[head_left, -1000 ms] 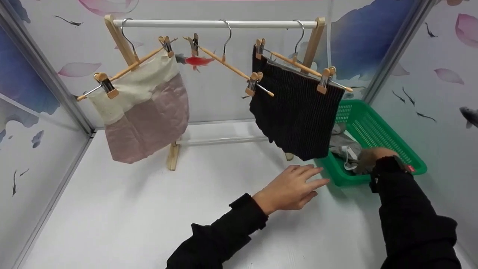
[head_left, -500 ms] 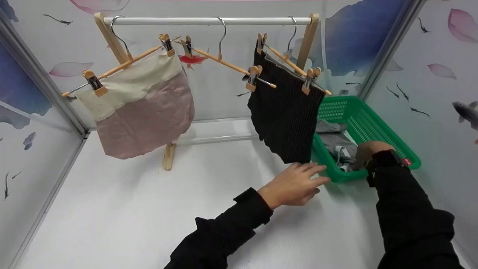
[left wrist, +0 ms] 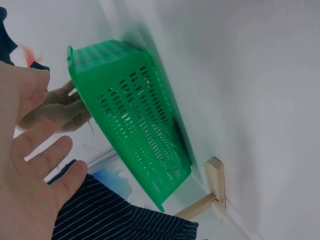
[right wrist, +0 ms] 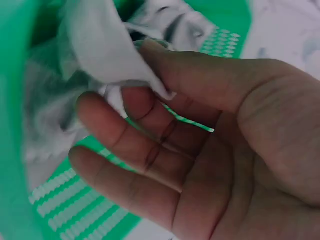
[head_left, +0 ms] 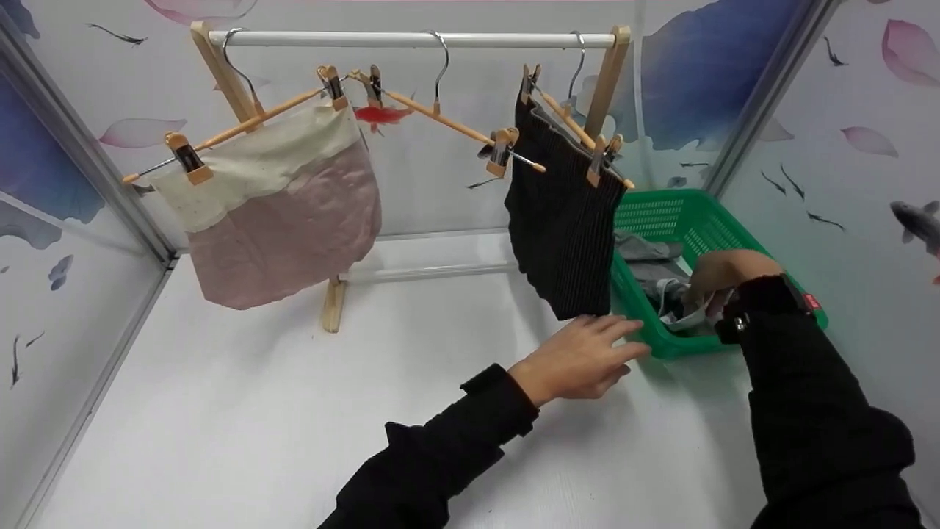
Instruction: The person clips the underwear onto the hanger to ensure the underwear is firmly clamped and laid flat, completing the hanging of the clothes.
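Note:
My right hand (head_left: pixel 723 275) is inside the green basket (head_left: pixel 760 231). In the right wrist view its thumb and index finger pinch the edge of a whitish cloth (right wrist: pixel 102 45), while the other fingers stay loosely spread. Grey garments (head_left: pixel 646 253) lie in the basket around it. Beside the basket's near left corner, my left hand (head_left: pixel 580 360) hovers over the white table with relaxed, parted fingers, holding nothing. Just above those fingers is the lower hem of the black ribbed garment (head_left: pixel 565 228), clipped to the right-hand hanger (head_left: pixel 569 121).
A rack with a white rail (head_left: pixel 330 40) and wooden legs stands behind. From its left hanger (head_left: pixel 283 109) hangs a pink and cream garment (head_left: pixel 294 220). The middle hanger (head_left: pixel 448 125) bears only its clips. Printed wall panels (head_left: pixel 844 198) enclose the sides.
My right hand has risen a little in the basket, lifting the whitish cloth edge. The black garment has swung on its hanger. The left hand has barely moved; the head view has shifted slightly.

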Tool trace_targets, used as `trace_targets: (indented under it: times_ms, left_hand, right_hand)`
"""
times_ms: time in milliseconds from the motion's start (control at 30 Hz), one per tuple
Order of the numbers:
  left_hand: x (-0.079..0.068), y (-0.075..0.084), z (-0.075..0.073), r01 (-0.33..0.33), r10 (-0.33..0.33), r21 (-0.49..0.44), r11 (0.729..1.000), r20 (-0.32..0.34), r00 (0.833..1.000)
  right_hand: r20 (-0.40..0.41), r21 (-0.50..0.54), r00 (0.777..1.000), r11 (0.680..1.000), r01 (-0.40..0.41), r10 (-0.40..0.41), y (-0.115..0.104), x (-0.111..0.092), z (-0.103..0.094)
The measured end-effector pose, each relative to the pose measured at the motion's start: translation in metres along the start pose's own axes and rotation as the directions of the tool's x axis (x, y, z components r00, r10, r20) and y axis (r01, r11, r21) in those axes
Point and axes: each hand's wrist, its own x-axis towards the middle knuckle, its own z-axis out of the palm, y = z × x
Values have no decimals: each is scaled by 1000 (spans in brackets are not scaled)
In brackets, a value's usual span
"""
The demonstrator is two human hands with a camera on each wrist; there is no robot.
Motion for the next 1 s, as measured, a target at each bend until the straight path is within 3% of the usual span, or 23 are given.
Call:
trace_targets:
  times_ms: [233, 367, 467, 600, 700, 767, 900, 1000]
  left_hand:
    - [-3, -3, 1, 15, -15, -14, 1000, -31, 999]
    - [-3, -5, 1, 35, -35, -6, 999, -51, 998]
    - [-4, -6, -1, 52, -54, -21, 998, -63, 997]
    - [-5, -7, -5, 72, -75, -41, 997, -83, 994]
    - [-7, -8, -9, 103, -108, -60, 993, -91, 990]
    - [-8, -9, -13, 128, -136, -77, 989, -106, 985]
    - [-7, -9, -24, 172, -195, -133, 976, -186, 963]
    - [-5, -10, -34, 180, -240, -213, 960, -297, 924]
  right_hand:
    - [-56, 156, 994, 983, 101, -93, -8, -9, -5]
    - [-138, 196, 979, 965, 175, -150, -14, -20, -7]
    - [-247, 214, 952, 949, 233, -178, -20, -30, -7]
    - [-396, 262, 898, 915, 308, -189, -31, -50, -4]
    - [-512, 304, 842, 880, 366, -173, -41, -65, 0]
    - [-598, 306, 786, 861, 406, -158, -48, -74, 4]
    - [-757, 251, 639, 843, 476, -136, -63, -93, 12]
    - [-840, 200, 525, 823, 532, -135, -79, -108, 19]
